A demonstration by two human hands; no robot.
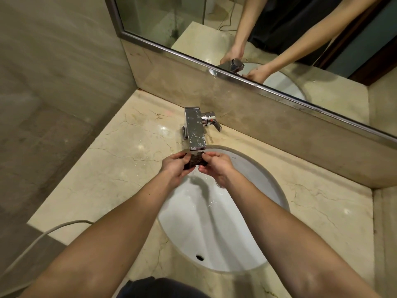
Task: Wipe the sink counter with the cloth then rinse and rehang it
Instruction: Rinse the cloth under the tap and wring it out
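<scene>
Here, both hands meet under the spout of the chrome faucet (pixel 195 127), over the far rim of the white sink (pixel 253 222). The cloth (pixel 194 161), dark, small and wadded, sits stretched between them, just below the spout's end. Left hand (pixel 175 166): grip pressed together on the cloth's left side, thumb on top, fingers curled beneath. Right hand (pixel 217 166): grip pinching the cloth's right edge between thumb and forefinger, the remaining fingers folded under. The cloth looks wet; whether water is running from the spout at this moment cannot be told for certain, though a wet streak runs down the basin toward the drain. Overflow hole (pixel 199 257) shows on the near wall of the sink. Faucet body carries water spots; its lever handle (pixel 214 123) projects to the right, close to the backsplash. The marble table (pixel 120 160) around the sink is beige with dark veins and shows glossy wet patches left of the faucet. A pale cord (pixel 43 235) trails off the table's near-left edge. The mirror (pixel 279 39) above the backsplash reflects both forearms and the faucet. Both forearms are bare.
</scene>
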